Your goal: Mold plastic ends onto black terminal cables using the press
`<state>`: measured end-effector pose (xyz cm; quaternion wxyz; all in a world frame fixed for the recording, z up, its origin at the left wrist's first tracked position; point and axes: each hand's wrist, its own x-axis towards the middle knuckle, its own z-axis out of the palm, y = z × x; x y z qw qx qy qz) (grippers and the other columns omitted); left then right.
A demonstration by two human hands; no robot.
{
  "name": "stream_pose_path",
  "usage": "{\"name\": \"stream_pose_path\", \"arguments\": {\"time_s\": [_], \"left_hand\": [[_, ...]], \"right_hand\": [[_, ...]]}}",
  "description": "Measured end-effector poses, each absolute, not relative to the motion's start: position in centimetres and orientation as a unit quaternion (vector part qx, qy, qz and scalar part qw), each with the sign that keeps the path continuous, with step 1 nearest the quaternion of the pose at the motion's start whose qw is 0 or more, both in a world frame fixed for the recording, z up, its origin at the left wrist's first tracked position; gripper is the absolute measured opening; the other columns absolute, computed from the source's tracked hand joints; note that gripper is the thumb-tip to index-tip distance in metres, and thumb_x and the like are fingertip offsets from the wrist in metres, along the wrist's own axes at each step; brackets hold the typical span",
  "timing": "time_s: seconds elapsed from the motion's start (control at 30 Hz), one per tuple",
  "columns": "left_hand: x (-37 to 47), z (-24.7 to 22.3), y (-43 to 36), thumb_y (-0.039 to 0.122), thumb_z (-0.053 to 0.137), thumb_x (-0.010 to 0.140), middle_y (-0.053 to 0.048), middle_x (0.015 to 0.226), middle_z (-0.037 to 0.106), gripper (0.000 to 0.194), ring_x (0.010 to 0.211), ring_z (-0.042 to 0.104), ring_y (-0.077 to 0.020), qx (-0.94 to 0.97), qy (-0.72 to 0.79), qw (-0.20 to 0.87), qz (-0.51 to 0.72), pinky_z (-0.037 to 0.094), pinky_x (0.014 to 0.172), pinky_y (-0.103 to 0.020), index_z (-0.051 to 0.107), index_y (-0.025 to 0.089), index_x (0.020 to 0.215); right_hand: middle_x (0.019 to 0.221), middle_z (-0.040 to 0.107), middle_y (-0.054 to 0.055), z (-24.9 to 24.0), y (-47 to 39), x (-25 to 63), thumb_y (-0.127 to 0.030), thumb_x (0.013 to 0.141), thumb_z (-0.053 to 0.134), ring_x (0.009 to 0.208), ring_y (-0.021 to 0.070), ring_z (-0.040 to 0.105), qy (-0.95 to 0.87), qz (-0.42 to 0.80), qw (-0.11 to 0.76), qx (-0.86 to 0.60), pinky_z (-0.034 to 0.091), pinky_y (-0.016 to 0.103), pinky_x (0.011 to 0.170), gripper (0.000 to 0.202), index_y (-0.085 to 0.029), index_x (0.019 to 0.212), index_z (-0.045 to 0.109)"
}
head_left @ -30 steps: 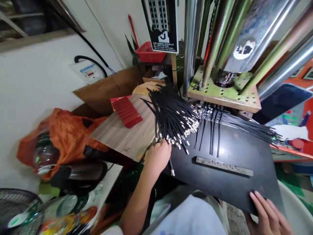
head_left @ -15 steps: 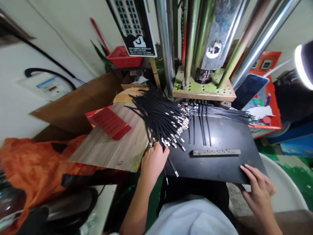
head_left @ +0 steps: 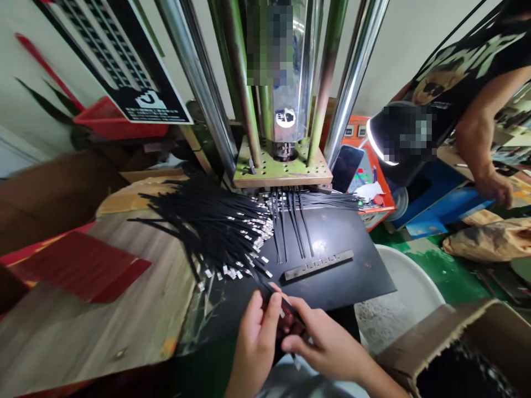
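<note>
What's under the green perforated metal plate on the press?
Below the front edge of the green perforated metal plate, thin black cords show, some reaching forward, others bundled to the right. The plate covers whatever lies farther back.

Matt black plastic-looking strips point(head_left: 207, 221) end in shiny, silvery metal-like tips, beside a smooth black tabletop point(head_left: 340, 232) with a soft sheen. The slotted bar point(head_left: 319, 265) is dull grey metal, while the tall posts point(head_left: 203, 77) gleam like polished chrome. At left, a wood-grain board point(head_left: 108, 337) lies under glossy-edged, dark red paper or card point(head_left: 83, 265).
</note>
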<state>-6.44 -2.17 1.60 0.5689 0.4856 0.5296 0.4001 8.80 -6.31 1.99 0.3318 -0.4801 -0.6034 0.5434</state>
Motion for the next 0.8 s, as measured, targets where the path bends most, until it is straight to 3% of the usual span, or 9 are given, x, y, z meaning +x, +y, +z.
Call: {"name": "stream_pose_path", "arguments": {"time_s": [0.07, 0.13, 0.2, 0.33, 0.5, 0.6, 0.67, 0.73, 0.8], "left_hand": [[-5.8, 1.3, -2.1, 0.059, 0.060, 0.082, -0.003, 0.074, 0.067, 0.041, 0.069, 0.065, -0.0189, 0.519, 0.538, 0.537, 0.390, 0.055, 0.064, -0.027, 0.064, 0.019, 0.088], [-5.6, 1.1, -1.8, 0.059, 0.062, 0.081, -0.003, 0.078, 0.069, 0.042, 0.072, 0.066, -0.0195, 0.518, 0.542, 0.532, 0.393, 0.057, 0.068, -0.028, 0.066, 0.019, 0.090], [-5.5, 1.0, -1.5, 0.060, 0.065, 0.079, -0.002, 0.076, 0.068, 0.043, 0.069, 0.065, -0.0182, 0.498, 0.548, 0.543, 0.396, 0.057, 0.069, -0.027, 0.066, 0.019, 0.088], [-5.5, 1.7, -0.5, 0.059, 0.075, 0.070, 0.001, 0.066, 0.064, 0.042, 0.060, 0.062, -0.0160, 0.418, 0.546, 0.581, 0.435, 0.056, 0.058, -0.024, 0.065, 0.020, 0.081], [-7.9, 3.5, 3.2, 0.049, 0.088, 0.051, 0.003, 0.066, 0.063, 0.043, 0.058, 0.060, -0.0151, 0.281, 0.573, 0.579, 0.508, 0.054, 0.046, -0.022, 0.064, 0.021, 0.073], [-10.3, 4.3, 5.8, 0.043, 0.081, 0.065, 0.003, 0.066, 0.060, 0.027, 0.063, 0.057, -0.0131, 0.221, 0.591, 0.548, 0.549, 0.052, 0.048, -0.020, 0.065, 0.023, 0.071], [-11.5, 4.6, 6.8, 0.038, 0.071, 0.076, 0.002, 0.069, 0.059, 0.016, 0.063, 0.051, -0.0108, 0.238, 0.572, 0.510, 0.596, 0.049, 0.048, -0.019, 0.065, 0.024, 0.072], [-12.3, 5.0, 6.9, 0.042, 0.060, 0.085, 0.004, 0.076, 0.061, 0.016, 0.063, 0.046, -0.0095, 0.301, 0.545, 0.458, 0.634, 0.046, 0.050, -0.020, 0.068, 0.030, 0.078], [-12.2, 5.5, 6.2, 0.048, 0.053, 0.090, 0.010, 0.088, 0.066, 0.018, 0.066, 0.048, -0.0100, 0.381, 0.511, 0.409, 0.653, 0.047, 0.054, -0.023, 0.069, 0.043, 0.087]], "right_hand": [[0.076, 0.062, -0.001, 1.7, -5.5, 8.5, -0.042, 0.098, 0.050, 0.058, 0.0098, 0.054, -0.599, 0.559, 0.317, -0.479, 0.045, 0.021, 0.057, 0.043, -0.020, 0.135, 0.045], [0.061, 0.051, -0.005, 1.3, -5.2, 8.9, -0.047, 0.101, 0.040, 0.048, 0.0073, 0.043, -0.583, 0.571, 0.317, -0.483, 0.037, 0.019, 0.050, 0.037, -0.018, 0.120, 0.051], [0.058, 0.045, -0.006, 1.1, -5.2, 9.4, -0.054, 0.100, 0.036, 0.048, 0.0065, 0.039, -0.565, 0.580, 0.326, -0.488, 0.032, 0.019, 0.048, 0.041, -0.018, 0.106, 0.054], [0.064, 0.048, -0.003, 1.1, -5.1, 10.1, -0.064, 0.097, 0.035, 0.056, 0.0075, 0.043, -0.539, 0.586, 0.348, -0.495, 0.034, 0.019, 0.052, 0.051, -0.018, 0.087, 0.056], [0.058, 0.049, -0.003, 0.6, -5.7, 12.3, -0.071, 0.086, 0.051, 0.047, 0.0040, 0.036, -0.397, 0.736, 0.373, -0.402, 0.026, 0.017, 0.044, 0.058, -0.016, 0.071, 0.055], [0.043, 0.031, -0.010, 0.9, -6.8, 14.1, -0.075, 0.076, 0.056, 0.034, 0.0037, 0.019, -0.238, 0.800, 0.444, -0.325, 0.013, 0.018, 0.032, 0.057, -0.021, 0.067, 0.045], [0.040, 0.019, -0.012, 1.5, -7.7, 15.2, -0.074, 0.078, 0.050, 0.031, 0.0057, 0.014, -0.185, 0.769, 0.531, -0.305, 0.014, 0.020, 0.030, 0.052, -0.024, 0.068, 0.038], [0.041, 0.014, -0.011, 2.0, -8.5, 16.3, -0.071, 0.082, 0.045, 0.031, 0.0093, 0.021, -0.211, 0.675, 0.607, -0.362, 0.024, 0.022, 0.032, 0.047, -0.026, 0.068, 0.035], [0.040, 0.018, -0.008, 2.2, -9.2, 17.5, -0.065, 0.084, 0.047, 0.036, 0.0142, 0.034, -0.297, 0.542, 0.653, -0.438, 0.033, 0.026, 0.037, 0.041, -0.028, 0.070, 0.039]]}}
